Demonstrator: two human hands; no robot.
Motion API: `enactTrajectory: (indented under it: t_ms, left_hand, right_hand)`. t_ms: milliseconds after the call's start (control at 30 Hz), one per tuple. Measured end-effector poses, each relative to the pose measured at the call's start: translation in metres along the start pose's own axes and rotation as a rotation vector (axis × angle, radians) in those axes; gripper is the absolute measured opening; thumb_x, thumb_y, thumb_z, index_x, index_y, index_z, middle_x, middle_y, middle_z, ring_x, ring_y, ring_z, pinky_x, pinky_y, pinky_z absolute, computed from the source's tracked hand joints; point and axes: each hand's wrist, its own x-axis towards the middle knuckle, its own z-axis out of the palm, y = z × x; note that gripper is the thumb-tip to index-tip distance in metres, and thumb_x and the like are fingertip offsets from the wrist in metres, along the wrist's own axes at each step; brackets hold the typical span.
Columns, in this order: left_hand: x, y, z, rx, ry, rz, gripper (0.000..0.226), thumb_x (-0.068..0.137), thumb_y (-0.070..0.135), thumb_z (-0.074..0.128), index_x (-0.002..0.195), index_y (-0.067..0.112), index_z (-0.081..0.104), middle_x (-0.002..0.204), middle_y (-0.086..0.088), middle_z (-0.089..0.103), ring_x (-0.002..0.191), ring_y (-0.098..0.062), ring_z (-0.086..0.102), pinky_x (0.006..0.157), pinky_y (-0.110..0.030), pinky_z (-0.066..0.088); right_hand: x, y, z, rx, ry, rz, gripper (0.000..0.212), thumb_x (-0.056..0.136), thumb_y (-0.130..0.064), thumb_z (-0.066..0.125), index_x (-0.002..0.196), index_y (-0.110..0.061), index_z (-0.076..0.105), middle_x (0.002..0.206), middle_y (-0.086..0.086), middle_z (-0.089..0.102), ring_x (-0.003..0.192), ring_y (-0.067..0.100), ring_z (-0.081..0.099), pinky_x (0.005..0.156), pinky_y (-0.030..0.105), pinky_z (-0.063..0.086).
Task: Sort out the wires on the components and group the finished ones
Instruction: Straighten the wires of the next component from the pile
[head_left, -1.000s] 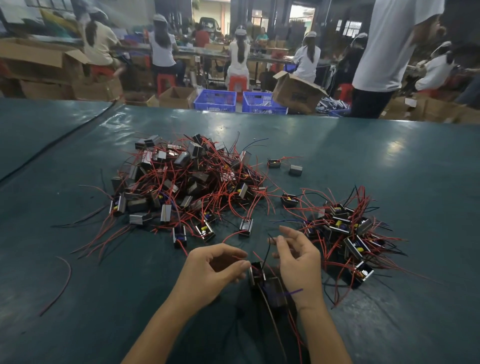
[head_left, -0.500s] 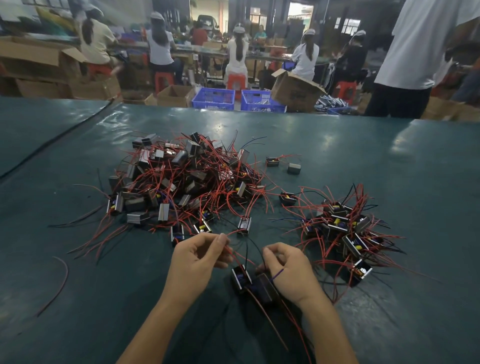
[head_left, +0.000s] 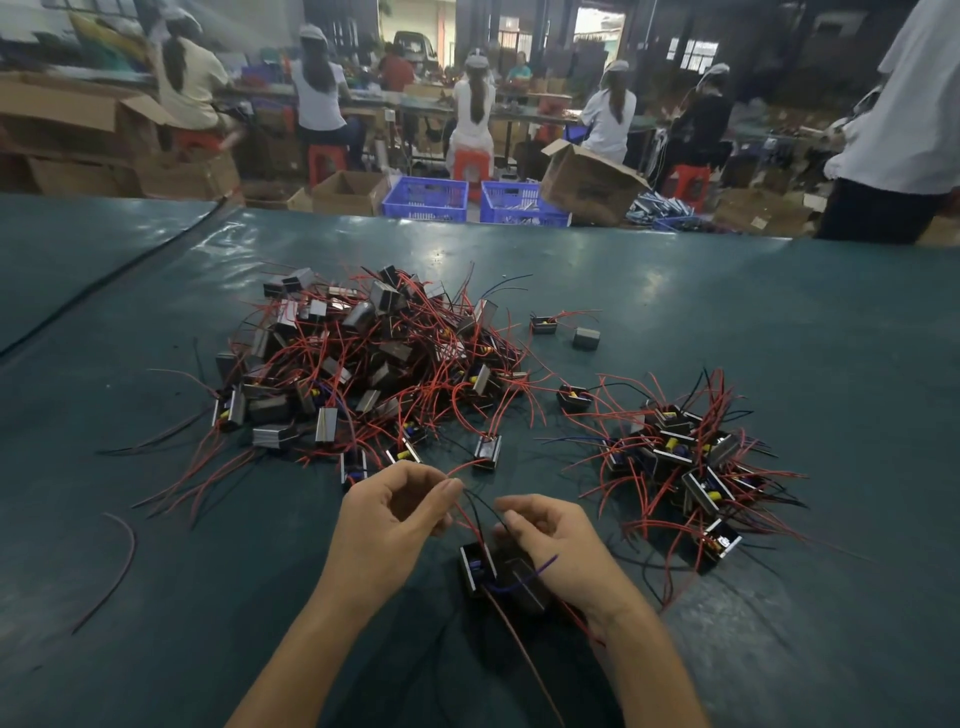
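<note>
Pinching with thumb and forefinger, the left hand (head_left: 395, 525) is keeping its grip clamped on a red wire (head_left: 466, 519). The right hand (head_left: 563, 545) is curling its grip around the dark body of the component (head_left: 480, 569). Whether it is also nipping the black wire (head_left: 485, 504) cannot be told. The component is sitting low between the two hands, near the person, on or just above the worktop (head_left: 779, 322). It is lying between the big pile (head_left: 374, 364) and the small pile (head_left: 685, 462).

Trouble is likely coming from the wires themselves. A hard tug from the left hand is risking a lead tearing out of the component, and a light pinch is risking the thin wire slipping free. A loose component (head_left: 487, 451) is lying just beyond the left fingertips, and its own red lead is curving toward them, so the wrong wire could be getting caught up. Another red lead is trailing toward the person beside the right wrist and could be snagging there. A blue wire (head_left: 540, 564) is sticking out across the right palm.

The component seems to be lying with its long axis running roughly left to right, the right end tucked under the palm. Its open face is pointing toward the left hand, and the pinched wires are rising up and away from it.
</note>
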Motion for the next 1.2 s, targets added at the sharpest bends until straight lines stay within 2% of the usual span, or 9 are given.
enactTrajectory:
  t_ms: [167, 467, 600, 667, 867, 967, 1067, 1133, 1200]
  left_hand:
    - [-0.002, 0.004, -0.003, 0.043, 0.045, 0.074, 0.016, 0.072, 0.025, 0.074, 0.082, 0.013, 0.073, 0.073, -0.002, 0.073, 0.062, -0.014, 0.069, 0.062, -0.018, 0.055]
    - [-0.007, 0.006, -0.003, 0.249, 0.139, 0.334, 0.020, 0.078, 0.006, 0.074, 0.093, 0.020, 0.072, 0.074, 0.012, 0.072, 0.068, -0.003, 0.070, 0.066, -0.018, 0.057]
    - [-0.007, 0.004, -0.003, 0.297, 0.168, 0.376, 0.014, 0.083, 0.010, 0.070, 0.095, 0.016, 0.072, 0.075, 0.011, 0.070, 0.067, -0.004, 0.069, 0.064, -0.024, 0.058]
    - [-0.007, 0.005, -0.003, 0.293, 0.161, 0.359, 0.013, 0.083, 0.016, 0.068, 0.095, 0.015, 0.072, 0.072, 0.011, 0.069, 0.065, -0.006, 0.069, 0.063, -0.027, 0.058]
    - [-0.004, 0.006, -0.003, 0.082, 0.113, 0.150, 0.011, 0.083, 0.004, 0.071, 0.088, 0.013, 0.072, 0.075, -0.002, 0.072, 0.062, -0.015, 0.070, 0.060, -0.023, 0.057]
    - [-0.002, 0.007, -0.003, 0.048, 0.081, 0.113, 0.011, 0.082, 0.001, 0.071, 0.084, 0.012, 0.074, 0.073, -0.004, 0.073, 0.062, -0.017, 0.071, 0.060, -0.024, 0.057]
    - [-0.003, 0.009, -0.002, 0.040, 0.046, 0.109, 0.007, 0.080, 0.008, 0.072, 0.084, 0.012, 0.075, 0.072, -0.004, 0.074, 0.062, -0.015, 0.071, 0.060, -0.021, 0.056]
    - [-0.005, 0.010, -0.002, 0.035, 0.017, 0.110, 0.011, 0.075, 0.015, 0.073, 0.086, 0.012, 0.075, 0.073, -0.002, 0.074, 0.063, -0.014, 0.071, 0.060, -0.019, 0.056]
    - [-0.006, 0.011, -0.004, 0.010, -0.016, 0.087, 0.018, 0.071, 0.020, 0.074, 0.087, 0.013, 0.075, 0.076, -0.002, 0.075, 0.067, -0.015, 0.072, 0.062, -0.018, 0.056]
  right_hand:
    - [-0.003, -0.003, 0.000, 0.073, -0.028, 0.018, 0.017, 0.096, -0.005, 0.057, 0.101, -0.016, 0.068, 0.070, -0.002, 0.074, 0.069, 0.009, 0.071, 0.069, 0.022, 0.054]
    - [-0.006, -0.005, -0.002, -0.058, -0.074, 0.036, 0.018, 0.098, -0.018, 0.058, 0.084, -0.014, 0.069, 0.071, 0.000, 0.072, 0.074, 0.017, 0.066, 0.083, 0.040, 0.053]
    - [-0.005, -0.007, -0.004, -0.043, -0.121, 0.042, 0.017, 0.098, -0.016, 0.056, 0.084, -0.014, 0.065, 0.074, 0.011, 0.062, 0.068, 0.025, 0.052, 0.056, 0.029, 0.044]
    - [-0.005, -0.007, -0.002, -0.008, -0.141, 0.037, 0.019, 0.098, -0.016, 0.056, 0.081, -0.014, 0.064, 0.073, 0.008, 0.064, 0.068, 0.025, 0.052, 0.054, 0.025, 0.039]
    - [-0.003, -0.006, 0.001, 0.042, -0.064, 0.096, 0.037, 0.100, -0.031, 0.052, 0.075, -0.014, 0.072, 0.067, 0.007, 0.061, 0.036, 0.002, 0.038, 0.034, 0.015, 0.027]
    - [0.000, 0.000, 0.006, 0.062, 0.034, 0.063, 0.038, 0.102, -0.029, 0.049, 0.075, -0.013, 0.072, 0.065, 0.000, 0.066, 0.042, 0.002, 0.051, 0.036, 0.018, 0.037]
    - [0.003, 0.008, 0.007, -0.197, 0.131, -0.078, 0.013, 0.096, -0.018, 0.059, 0.090, -0.021, 0.070, 0.077, -0.002, 0.068, 0.073, 0.008, 0.064, 0.067, 0.024, 0.054]
    - [0.004, 0.010, 0.007, -0.243, 0.156, -0.121, 0.015, 0.092, -0.015, 0.065, 0.102, -0.025, 0.067, 0.079, -0.008, 0.063, 0.068, 0.004, 0.059, 0.066, 0.017, 0.049]
    - [0.003, 0.010, 0.008, -0.230, 0.192, -0.170, 0.033, 0.089, -0.013, 0.068, 0.117, -0.027, 0.059, 0.080, -0.007, 0.059, 0.056, -0.001, 0.051, 0.059, 0.014, 0.046]
